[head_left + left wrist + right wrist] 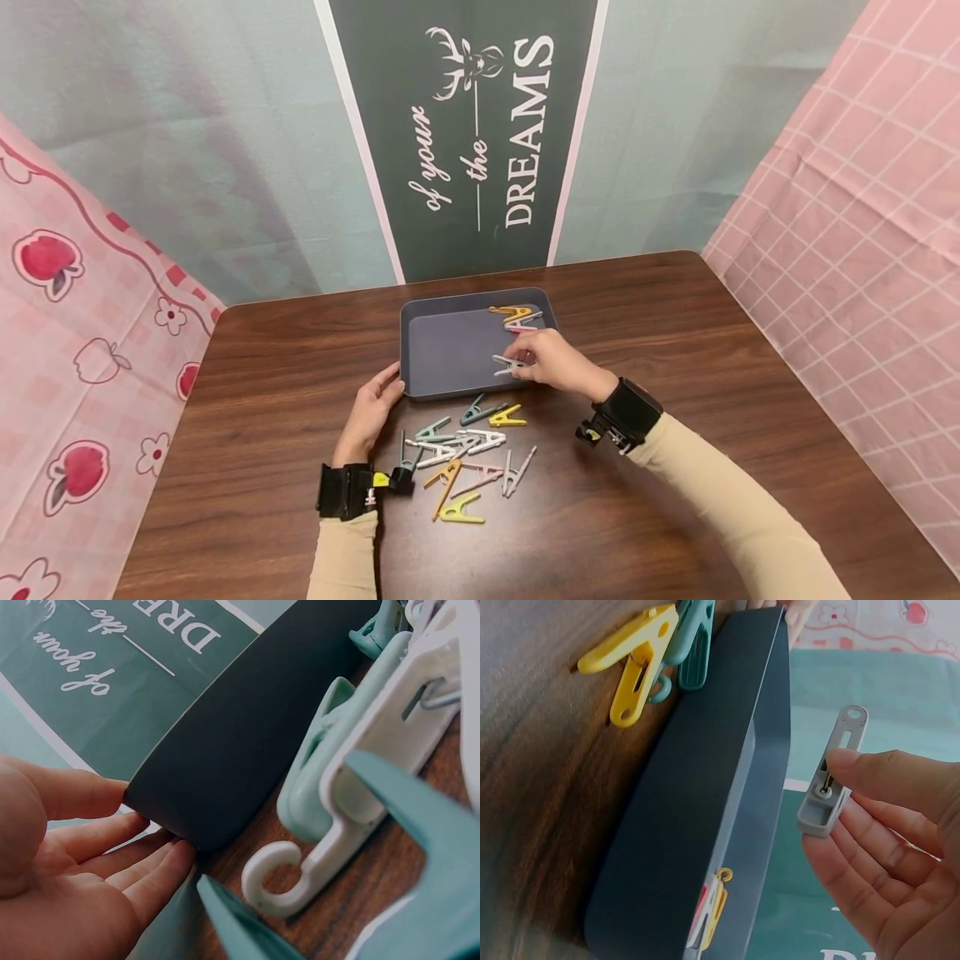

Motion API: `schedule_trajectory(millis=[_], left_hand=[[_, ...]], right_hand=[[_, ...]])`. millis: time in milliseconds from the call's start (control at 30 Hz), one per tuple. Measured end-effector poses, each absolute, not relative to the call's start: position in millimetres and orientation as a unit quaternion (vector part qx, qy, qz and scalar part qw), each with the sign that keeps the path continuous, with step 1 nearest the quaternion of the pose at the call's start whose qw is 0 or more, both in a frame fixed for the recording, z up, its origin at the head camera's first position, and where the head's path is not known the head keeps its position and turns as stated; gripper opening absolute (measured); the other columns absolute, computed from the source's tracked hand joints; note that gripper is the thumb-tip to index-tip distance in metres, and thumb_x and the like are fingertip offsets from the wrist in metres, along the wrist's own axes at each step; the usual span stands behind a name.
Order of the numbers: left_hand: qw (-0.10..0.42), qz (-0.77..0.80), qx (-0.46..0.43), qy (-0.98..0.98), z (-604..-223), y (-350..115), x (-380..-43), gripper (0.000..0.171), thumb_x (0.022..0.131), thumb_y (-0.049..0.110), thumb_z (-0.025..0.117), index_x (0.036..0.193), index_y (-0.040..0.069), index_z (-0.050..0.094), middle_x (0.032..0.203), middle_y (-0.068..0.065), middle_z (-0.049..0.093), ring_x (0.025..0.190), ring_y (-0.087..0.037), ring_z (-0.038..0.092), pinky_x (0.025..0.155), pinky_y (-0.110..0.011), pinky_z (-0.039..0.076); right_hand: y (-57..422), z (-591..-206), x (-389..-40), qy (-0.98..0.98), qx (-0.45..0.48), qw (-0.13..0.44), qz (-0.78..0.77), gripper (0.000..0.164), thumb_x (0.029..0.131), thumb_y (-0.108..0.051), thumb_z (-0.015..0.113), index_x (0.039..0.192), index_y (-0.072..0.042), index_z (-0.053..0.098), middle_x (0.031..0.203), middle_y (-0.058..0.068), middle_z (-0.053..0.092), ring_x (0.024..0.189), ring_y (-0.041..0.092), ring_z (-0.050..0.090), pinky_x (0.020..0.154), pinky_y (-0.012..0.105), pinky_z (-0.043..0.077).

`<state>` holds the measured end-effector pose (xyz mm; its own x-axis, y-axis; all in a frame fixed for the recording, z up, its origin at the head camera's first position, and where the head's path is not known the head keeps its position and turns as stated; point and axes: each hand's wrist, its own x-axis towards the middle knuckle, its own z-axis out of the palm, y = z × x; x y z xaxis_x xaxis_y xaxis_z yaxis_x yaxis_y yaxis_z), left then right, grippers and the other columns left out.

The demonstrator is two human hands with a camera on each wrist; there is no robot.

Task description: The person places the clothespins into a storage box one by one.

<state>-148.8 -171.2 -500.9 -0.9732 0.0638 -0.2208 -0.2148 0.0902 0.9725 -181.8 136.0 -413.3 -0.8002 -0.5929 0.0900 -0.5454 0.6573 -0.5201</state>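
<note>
Right hand (557, 362) reaches forward over the tray (446, 343), palm turned inward, thumb and fingers bent close together to pinch a grey clip (504, 365). That clip hangs above the tray's right part, tilted a little; its long axis runs crosswise, holed ends aimed toward the left hand's side and its two legs spread that way. Left hand (371, 412) lies at the tray's near left corner, wrist low, thumb and loosely extended fingers touching the wall there and gripping no clip.

Just beyond the right hand, inside the tray, an orange clip (516, 312) and a white-grey clip (525, 322) sit close together, their long axes also crosswise, with some red showing beside them.

Nearer the body, between the two wrists, a loose group lies on the worktop (637, 321): a dark teal clip (471, 414) and a yellow clip (497, 417) close to the tray, white clips (487, 440) in the middle, an orange-brown clip (452, 469) pointing its legs toward the body, and another grey clip (513, 482) with legs opening away from it.
</note>
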Motion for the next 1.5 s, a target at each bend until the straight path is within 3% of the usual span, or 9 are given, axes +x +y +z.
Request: schedule_trajectory(millis=[400,767,1033,1500], left_hand=[[0.100,0.673,-0.052,0.731,-502.3,-172.3,-150.9,0.047,0.100,0.005,0.045,0.146,-0.001,0.037,0.148,-0.023,0.044,0.137,-0.030,0.042,0.087,0.001,0.039],[0.099,0.671,-0.053,0.733,-501.5,-172.6,-149.5,0.047,0.100,0.006,0.046,0.146,0.000,0.038,0.148,-0.022,0.044,0.138,-0.030,0.041,0.087,0.002,0.039],[0.103,0.671,-0.055,0.732,-500.7,-172.2,-146.6,0.047,0.100,0.007,0.047,0.146,0.000,0.038,0.148,-0.022,0.044,0.138,-0.030,0.041,0.087,0.002,0.038],[0.103,0.671,-0.054,0.733,-502.5,-171.7,-149.5,0.048,0.100,0.007,0.047,0.146,0.000,0.038,0.148,-0.022,0.044,0.138,-0.029,0.041,0.087,0.002,0.038]], right_hand=[[126.5,-431.2,-204.9,0.919,-0.275,0.081,-0.273,0.019,0.080,-0.005,0.075,0.099,-0.002,0.073,0.090,0.009,0.072,0.080,0.016,0.064,0.071,0.026,0.054],[121.2,-441.9,-209.6,0.912,-0.283,0.106,-0.276,0.017,0.076,-0.003,0.077,0.092,-0.001,0.073,0.079,0.009,0.072,0.071,0.011,0.064,0.065,0.020,0.052],[115.2,-448.0,-210.5,0.915,-0.272,0.161,-0.251,0.016,0.076,0.000,0.075,0.092,0.000,0.073,0.079,0.009,0.073,0.071,0.010,0.063,0.065,0.019,0.051],[113.4,-450.3,-213.2,0.923,-0.261,0.169,-0.224,0.013,0.074,0.003,0.076,0.086,0.000,0.073,0.076,0.009,0.073,0.068,0.009,0.063,0.063,0.017,0.050]])
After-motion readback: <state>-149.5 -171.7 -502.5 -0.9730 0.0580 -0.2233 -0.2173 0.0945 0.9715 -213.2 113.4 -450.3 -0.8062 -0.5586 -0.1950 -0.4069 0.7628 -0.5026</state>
